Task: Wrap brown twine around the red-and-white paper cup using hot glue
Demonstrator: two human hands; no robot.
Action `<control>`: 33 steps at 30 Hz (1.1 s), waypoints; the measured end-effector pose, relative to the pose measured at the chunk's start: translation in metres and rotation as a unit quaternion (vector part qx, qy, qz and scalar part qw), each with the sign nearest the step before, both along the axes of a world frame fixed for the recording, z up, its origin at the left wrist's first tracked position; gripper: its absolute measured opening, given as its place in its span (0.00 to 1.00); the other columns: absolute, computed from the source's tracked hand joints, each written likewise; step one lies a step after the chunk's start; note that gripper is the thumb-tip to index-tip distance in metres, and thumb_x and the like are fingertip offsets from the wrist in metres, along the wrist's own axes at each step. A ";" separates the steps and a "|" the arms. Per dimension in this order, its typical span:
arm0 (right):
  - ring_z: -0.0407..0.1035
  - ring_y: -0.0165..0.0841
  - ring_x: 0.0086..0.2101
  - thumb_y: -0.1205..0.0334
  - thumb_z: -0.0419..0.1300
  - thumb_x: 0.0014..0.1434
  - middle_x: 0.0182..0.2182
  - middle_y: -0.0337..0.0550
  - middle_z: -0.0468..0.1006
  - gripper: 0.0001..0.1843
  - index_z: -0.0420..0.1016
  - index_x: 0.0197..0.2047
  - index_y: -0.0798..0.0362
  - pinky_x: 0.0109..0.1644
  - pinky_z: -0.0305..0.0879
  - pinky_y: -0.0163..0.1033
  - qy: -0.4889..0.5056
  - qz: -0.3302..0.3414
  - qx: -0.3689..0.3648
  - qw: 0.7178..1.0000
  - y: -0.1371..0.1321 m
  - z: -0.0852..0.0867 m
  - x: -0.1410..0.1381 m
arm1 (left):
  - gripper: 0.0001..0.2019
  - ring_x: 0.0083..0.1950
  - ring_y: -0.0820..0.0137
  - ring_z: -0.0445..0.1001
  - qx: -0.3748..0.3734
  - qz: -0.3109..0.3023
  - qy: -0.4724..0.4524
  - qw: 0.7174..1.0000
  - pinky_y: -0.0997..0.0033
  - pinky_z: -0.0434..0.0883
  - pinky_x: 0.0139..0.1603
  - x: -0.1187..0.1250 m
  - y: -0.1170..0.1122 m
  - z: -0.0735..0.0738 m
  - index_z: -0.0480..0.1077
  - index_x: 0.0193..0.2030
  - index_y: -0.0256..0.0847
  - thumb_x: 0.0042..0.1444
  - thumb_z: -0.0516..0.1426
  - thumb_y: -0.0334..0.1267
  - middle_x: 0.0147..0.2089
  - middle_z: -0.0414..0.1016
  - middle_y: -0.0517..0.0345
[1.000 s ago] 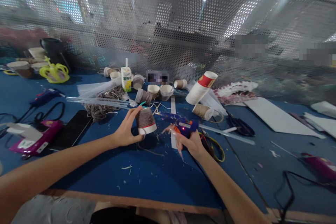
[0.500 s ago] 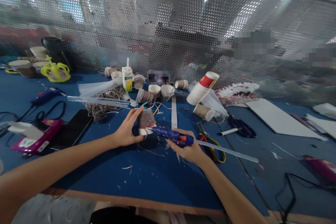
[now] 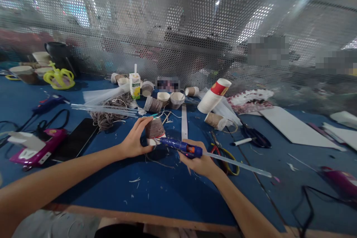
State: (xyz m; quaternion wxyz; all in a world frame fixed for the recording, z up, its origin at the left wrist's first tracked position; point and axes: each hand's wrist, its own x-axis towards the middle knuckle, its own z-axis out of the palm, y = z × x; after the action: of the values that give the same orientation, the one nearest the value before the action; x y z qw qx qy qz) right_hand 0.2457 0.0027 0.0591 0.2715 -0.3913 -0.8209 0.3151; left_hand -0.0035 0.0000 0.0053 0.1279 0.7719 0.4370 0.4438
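Observation:
My left hand point(image 3: 137, 139) grips a paper cup point(image 3: 155, 128) wound with grey-brown yarn, fingers over its far end and thumb at the near rim. A white and red band of the cup shows bare beside the yarn. My right hand point(image 3: 199, 158) is wrapped round a blue hot glue gun point(image 3: 178, 145), whose tip meets the cup's bare rim. A long clear glue stick point(image 3: 240, 164) juts from the gun's back end. From the cup a loose yarn end point(image 3: 158, 162) trails over the blue table point(image 3: 173, 193).
Behind stand several yarn-wrapped cups point(image 3: 153, 105), a drink carton point(image 3: 135, 86), a yarn pile point(image 3: 108, 113) and stacked paper cups point(image 3: 213, 96). Scissors point(image 3: 227, 158) lie beside my right hand. A phone point(image 3: 78, 137), magenta device point(image 3: 39, 148) and second glue gun point(image 3: 50, 103) lie left.
The glue gun and my right hand have shifted very slightly left and down in view. My left hand still holds the cup, nearly in the same place.

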 end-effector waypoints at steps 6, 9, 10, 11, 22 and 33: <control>0.54 0.26 0.20 0.66 0.56 0.52 0.17 0.32 0.59 0.14 0.55 0.20 0.50 0.24 0.53 0.34 0.003 -0.005 0.002 1.000 0.000 -0.001 0.000 | 0.41 0.60 0.50 0.64 -0.004 0.006 -0.006 1.000 0.48 0.71 0.55 0.000 -0.001 0.000 0.50 0.65 0.43 0.43 0.62 0.35 0.61 0.61 0.44; 0.55 0.27 0.20 0.66 0.56 0.52 0.17 0.32 0.60 0.14 0.55 0.20 0.50 0.24 0.53 0.34 0.003 -0.005 -0.004 1.000 0.001 -0.003 0.001 | 0.42 0.60 0.50 0.64 -0.003 0.005 -0.009 1.000 0.48 0.71 0.55 0.000 -0.001 -0.001 0.50 0.65 0.43 0.43 0.62 0.35 0.61 0.61 0.44; 0.55 0.27 0.20 0.66 0.56 0.52 0.17 0.33 0.60 0.14 0.55 0.20 0.50 0.24 0.53 0.34 0.004 -0.007 -0.004 1.000 0.001 -0.004 0.001 | 0.41 0.60 0.50 0.64 -0.002 0.004 -0.010 1.000 0.48 0.71 0.55 0.000 0.000 -0.001 0.50 0.65 0.43 0.43 0.62 0.35 0.61 0.61 0.43; 0.55 0.27 0.20 0.65 0.57 0.51 0.17 0.33 0.60 0.14 0.55 0.20 0.50 0.24 0.54 0.34 0.006 -0.010 -0.004 1.000 0.002 -0.005 0.002 | 0.41 0.60 0.51 0.64 0.000 0.004 -0.012 1.000 0.48 0.71 0.55 0.000 0.000 -0.001 0.50 0.65 0.43 0.43 0.62 0.35 0.61 0.61 0.43; 0.58 0.27 0.18 0.66 0.57 0.50 0.17 0.33 0.63 0.11 0.59 0.20 0.50 0.23 0.58 0.34 0.051 -0.025 -0.001 0.998 0.008 -0.005 0.007 | 0.41 0.61 0.51 0.62 0.016 0.014 -0.034 0.999 0.48 0.70 0.55 -0.002 0.002 -0.005 0.48 0.65 0.42 0.45 0.61 0.35 0.62 0.59 0.42; 0.57 0.30 0.18 0.62 0.60 0.47 0.14 0.37 0.64 0.11 0.65 0.17 0.49 0.21 0.59 0.36 0.051 -0.058 0.034 0.996 0.013 0.003 0.007 | 0.41 0.62 0.50 0.61 0.021 0.009 -0.067 0.997 0.52 0.73 0.51 -0.001 0.001 -0.006 0.49 0.65 0.44 0.44 0.60 0.34 0.60 0.59 0.42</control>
State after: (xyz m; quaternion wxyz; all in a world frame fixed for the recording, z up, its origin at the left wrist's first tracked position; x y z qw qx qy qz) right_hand 0.2526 0.0156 0.0619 0.3440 -0.4118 -0.7923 0.2903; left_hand -0.0045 0.0010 -0.0009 0.1371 0.7385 0.4253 0.5049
